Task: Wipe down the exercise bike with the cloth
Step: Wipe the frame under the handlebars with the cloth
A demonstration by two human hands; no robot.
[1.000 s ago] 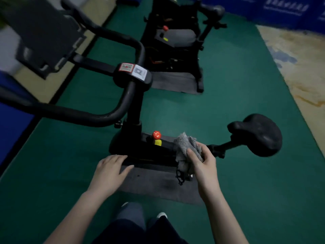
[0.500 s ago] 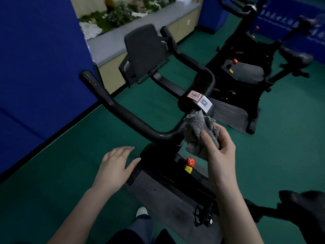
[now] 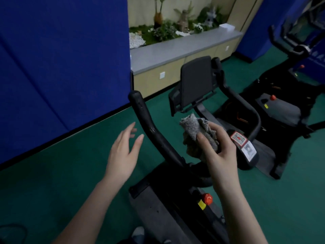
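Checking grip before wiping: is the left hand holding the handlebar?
No, the left hand hovers open beside the handlebar, apart from it.

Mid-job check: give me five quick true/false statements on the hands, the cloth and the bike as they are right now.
1. The right hand holds the cloth. True.
2. The left hand grips the handlebar. False: it is open, with straight fingers, beside the bar and not wrapped round it.
3. A red knob sits on the frame below the right hand. True.
4. The cloth is blue. False: it is grey.
5. A second bike stands beyond this one. True.
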